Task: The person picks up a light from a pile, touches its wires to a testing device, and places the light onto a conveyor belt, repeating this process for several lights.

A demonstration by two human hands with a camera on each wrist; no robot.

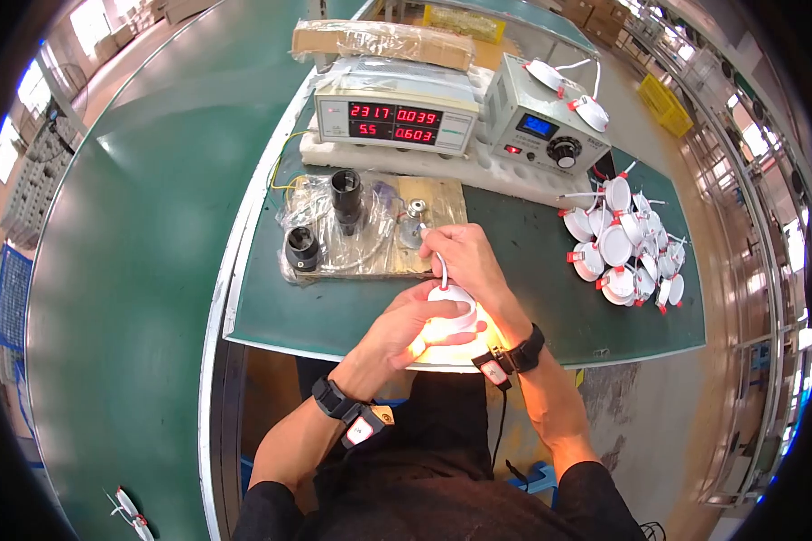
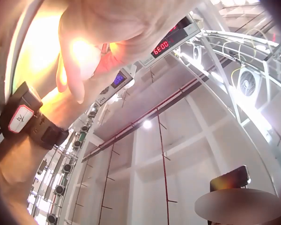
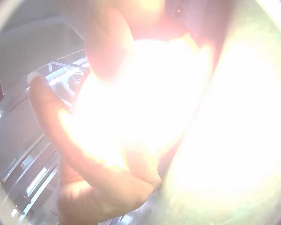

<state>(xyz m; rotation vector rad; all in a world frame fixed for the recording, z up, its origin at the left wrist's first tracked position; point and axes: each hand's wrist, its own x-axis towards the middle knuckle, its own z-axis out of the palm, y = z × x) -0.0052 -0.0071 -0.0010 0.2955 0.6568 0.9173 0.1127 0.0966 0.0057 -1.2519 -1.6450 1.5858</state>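
A lit round downlight [image 1: 451, 305] glows in my left hand [image 1: 399, 326], its bright face turned down toward the bench edge. Thumb and fingers grip its white rim; glare washes out much of it in the right wrist view. From its back a short white cord [image 1: 443, 270] runs up to my right hand [image 1: 471, 261]. The right fingers pinch the cord's end close beside a metal terminal [image 1: 416, 209] on a wooden board [image 1: 446, 203]; the tip is hidden by the fingers. In the left wrist view the lamp's glow [image 2: 82, 51] shows between the fingers.
Black lamp sockets [image 1: 346, 194] under plastic film stand on the board's left. Behind are a power meter [image 1: 395, 117] with red digits and a grey supply box [image 1: 546, 126], two downlights on top. Several unlit downlights [image 1: 615, 245] are heaped at the right of the green bench [image 1: 523, 225].
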